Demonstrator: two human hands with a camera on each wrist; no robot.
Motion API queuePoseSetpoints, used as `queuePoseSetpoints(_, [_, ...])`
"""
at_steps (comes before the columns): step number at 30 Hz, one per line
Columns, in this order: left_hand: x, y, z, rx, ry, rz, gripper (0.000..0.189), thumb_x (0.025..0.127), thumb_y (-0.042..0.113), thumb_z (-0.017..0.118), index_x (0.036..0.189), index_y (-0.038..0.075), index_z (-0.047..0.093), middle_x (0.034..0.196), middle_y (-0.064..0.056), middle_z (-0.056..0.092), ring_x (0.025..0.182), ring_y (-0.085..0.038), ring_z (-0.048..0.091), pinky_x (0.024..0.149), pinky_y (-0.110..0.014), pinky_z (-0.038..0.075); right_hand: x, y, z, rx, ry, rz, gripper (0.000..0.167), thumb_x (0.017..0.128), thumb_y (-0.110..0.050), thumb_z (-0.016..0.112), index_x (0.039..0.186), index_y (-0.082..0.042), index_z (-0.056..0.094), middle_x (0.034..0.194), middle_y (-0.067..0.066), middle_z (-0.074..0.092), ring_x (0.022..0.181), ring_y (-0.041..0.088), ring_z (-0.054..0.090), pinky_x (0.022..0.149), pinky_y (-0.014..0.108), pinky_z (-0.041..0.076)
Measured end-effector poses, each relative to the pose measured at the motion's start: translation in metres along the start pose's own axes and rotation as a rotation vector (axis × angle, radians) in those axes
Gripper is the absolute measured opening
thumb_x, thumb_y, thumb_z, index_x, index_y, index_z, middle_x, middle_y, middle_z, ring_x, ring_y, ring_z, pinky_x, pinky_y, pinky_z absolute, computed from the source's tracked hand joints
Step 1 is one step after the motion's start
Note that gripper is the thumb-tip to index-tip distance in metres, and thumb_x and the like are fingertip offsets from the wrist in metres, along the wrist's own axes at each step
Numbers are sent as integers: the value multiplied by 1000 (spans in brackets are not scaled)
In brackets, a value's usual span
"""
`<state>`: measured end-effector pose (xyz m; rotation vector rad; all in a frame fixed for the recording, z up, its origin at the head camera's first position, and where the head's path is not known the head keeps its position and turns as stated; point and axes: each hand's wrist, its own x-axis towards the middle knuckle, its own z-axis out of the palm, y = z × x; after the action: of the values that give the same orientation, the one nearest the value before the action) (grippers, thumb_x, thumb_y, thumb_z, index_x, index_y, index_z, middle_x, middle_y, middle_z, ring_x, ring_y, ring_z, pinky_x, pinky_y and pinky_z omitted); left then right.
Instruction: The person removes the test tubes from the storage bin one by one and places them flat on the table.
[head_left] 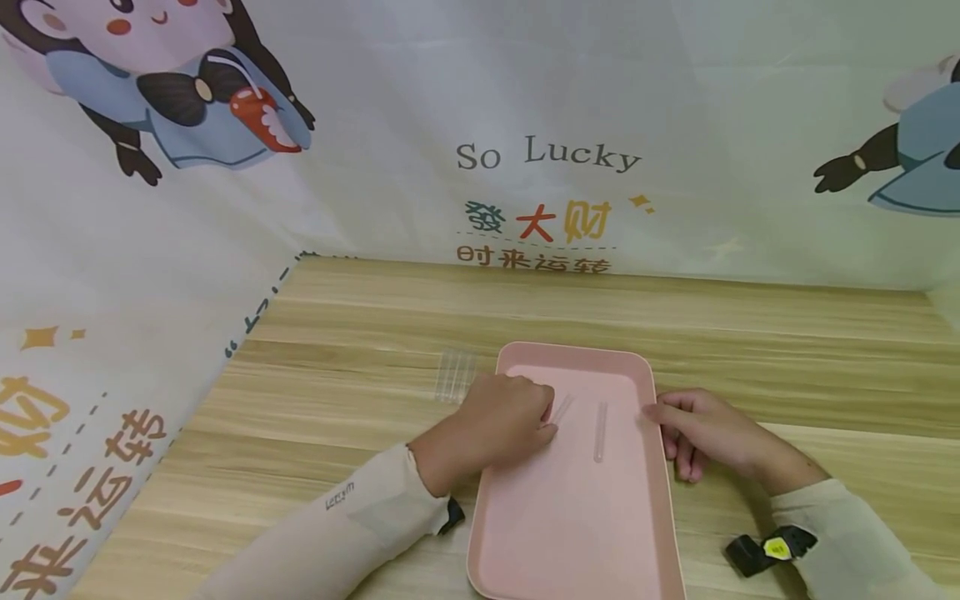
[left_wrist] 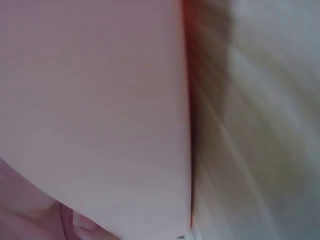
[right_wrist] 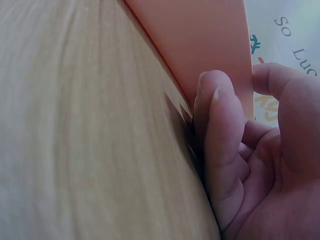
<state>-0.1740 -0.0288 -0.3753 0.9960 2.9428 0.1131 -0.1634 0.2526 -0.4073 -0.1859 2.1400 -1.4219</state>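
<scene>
A pink tray lies lengthwise on the wooden table. My left hand reaches over its left rim, with curled fingers pinching a thin clear tube low over the tray floor. A second clear tube lies in the tray to the right of it. With the thumb on the right rim and the other fingers outside the wall, my right hand grips the tray. The right wrist view shows those fingers against the outer wall. In the left wrist view the tray wall hides most of the left hand.
Several clear tubes lie side by side on the table, left of the tray and just beyond the left hand. A printed white cloth hangs along the back and left edges of the table.
</scene>
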Motion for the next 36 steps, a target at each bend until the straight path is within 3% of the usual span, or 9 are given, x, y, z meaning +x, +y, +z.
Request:
queuePoseSetpoints(5, [1,1,2,-10,-3,-1,25,92,38,66,74,21,61,67,9,60,63,-15,59,53,-36,42,0,0,0,0,0,-1,46,104,-32,47,90,11,50,64,1,56,44,8,57,44,28,50])
queuePoseSetpoints(12, [1,2,4,-10,-11,-9,28,92,39,66,71,21,59,65,8,59,62,-15,57,54,-39,43,1,1,0,-1,-6,-1,41,104,-32,47,84,3,52,63,1,56,44,8,57,44,29,51])
queuePoseSetpoints(20, [1,2,3,-24,-15,-17,31,92,40,66,69,21,56,63,9,55,59,-13,54,52,-37,41,1,2,-1,-4,-8,-8,47,104,-32,47,89,12,49,62,2,56,44,8,57,44,29,51])
queuePoseSetpoints(30, [1,3,3,-3,-17,-14,33,92,40,67,68,21,55,61,9,53,58,-13,52,52,-37,40,0,1,0,-4,-5,-4,41,105,-32,47,86,5,51,64,1,57,45,9,57,45,29,51])
queuePoseSetpoints(36, [1,3,3,1,-14,-13,36,92,38,68,64,20,52,59,7,53,57,-13,51,51,-37,40,0,1,0,-3,-10,-10,45,105,-32,47,90,11,49,64,2,56,45,9,57,46,30,52])
